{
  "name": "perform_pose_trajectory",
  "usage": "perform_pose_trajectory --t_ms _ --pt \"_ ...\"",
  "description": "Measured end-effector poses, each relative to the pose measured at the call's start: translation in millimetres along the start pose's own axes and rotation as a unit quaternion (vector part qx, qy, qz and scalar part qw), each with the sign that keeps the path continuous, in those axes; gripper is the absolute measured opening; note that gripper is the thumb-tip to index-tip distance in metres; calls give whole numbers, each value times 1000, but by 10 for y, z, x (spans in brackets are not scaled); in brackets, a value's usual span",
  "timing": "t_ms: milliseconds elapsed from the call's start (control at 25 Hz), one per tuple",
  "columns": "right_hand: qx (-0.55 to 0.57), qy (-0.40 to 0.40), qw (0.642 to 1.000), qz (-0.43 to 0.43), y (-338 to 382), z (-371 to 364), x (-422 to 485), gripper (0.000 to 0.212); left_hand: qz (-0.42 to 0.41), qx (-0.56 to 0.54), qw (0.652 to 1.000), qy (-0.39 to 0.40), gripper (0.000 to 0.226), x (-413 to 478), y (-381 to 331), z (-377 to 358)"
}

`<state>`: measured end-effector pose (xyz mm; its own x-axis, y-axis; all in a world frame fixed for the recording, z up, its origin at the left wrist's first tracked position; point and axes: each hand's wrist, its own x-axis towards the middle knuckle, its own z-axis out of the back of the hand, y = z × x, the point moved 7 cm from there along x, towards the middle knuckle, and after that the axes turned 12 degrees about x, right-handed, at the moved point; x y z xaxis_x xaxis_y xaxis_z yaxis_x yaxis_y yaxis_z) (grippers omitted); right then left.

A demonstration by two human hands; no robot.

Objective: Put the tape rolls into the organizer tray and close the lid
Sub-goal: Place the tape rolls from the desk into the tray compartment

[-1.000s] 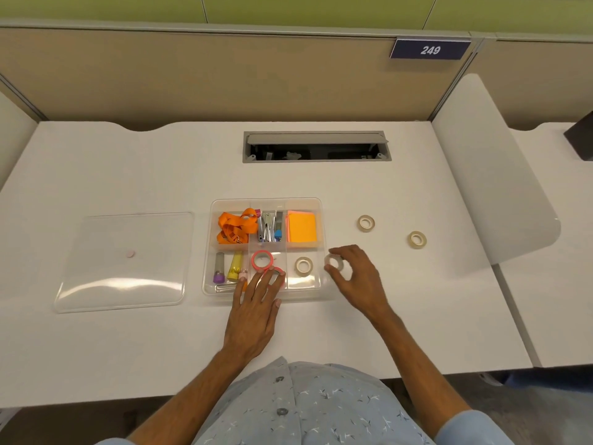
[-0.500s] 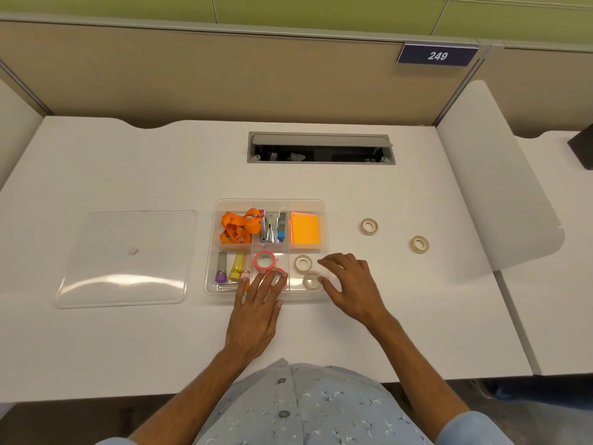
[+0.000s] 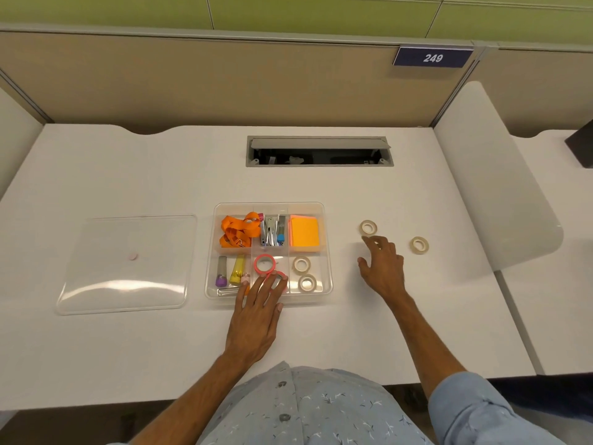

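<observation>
- My left hand (image 3: 256,319), low centre of the frame, lies flat with fingers spread, tips over the near edge of the organizer tray (image 3: 325,252); its grip is apart and holds nothing.
- Under those fingertips a pink tape roll (image 3: 265,263) sits in the middle near compartment; a second pink roll is mostly hidden by the fingers.
- Two beige tape rolls (image 3: 301,264) lie flat in the near right compartment.
- My right hand (image 3: 383,268), right of centre, reaches up-frame, grip apart and empty, fingertips just beside a loose tape roll (image 3: 368,227) on the counter (image 3: 160,175).
- Another loose roll (image 3: 419,245) lies further right, near the divider panel.
- The lid (image 3: 126,264) lies flat at centre left, off the tray.
- Risk: a shallow pinch could tip the loose roll on edge and send it rolling away.
- Risk: rolls stacked above the rim would probably stop the lid seating.
</observation>
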<state>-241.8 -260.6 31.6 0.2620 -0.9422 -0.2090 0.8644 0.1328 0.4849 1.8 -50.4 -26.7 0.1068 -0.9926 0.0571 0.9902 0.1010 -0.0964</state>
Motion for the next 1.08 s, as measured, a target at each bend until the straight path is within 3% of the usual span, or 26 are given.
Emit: perform_pose_trajectory --t_ms 120,280,560,720,920,1080 --pt "-19 8 1000 -7 5 10 90 70 0 1 1000 -4 58 -4 0 11" --pt "-49 6 999 -2 24 -48 98 70 1 -1 1000 0 57 -7 7 6" --pt "-61 -53 997 15 -48 -102 -105 33 4 1 1000 1 57 -4 1 -15" --pt "26 -56 998 11 -134 -169 -222 19 1 -6 1000 -4 57 -6 3 -19" --pt "201 -54 971 119 115 -166 -369 45 -2 -3 1000 -2 56 -7 3 -11" --pt "194 30 956 218 511 -221 -456 53 -2 -4 1000 -1 56 -12 10 -7"
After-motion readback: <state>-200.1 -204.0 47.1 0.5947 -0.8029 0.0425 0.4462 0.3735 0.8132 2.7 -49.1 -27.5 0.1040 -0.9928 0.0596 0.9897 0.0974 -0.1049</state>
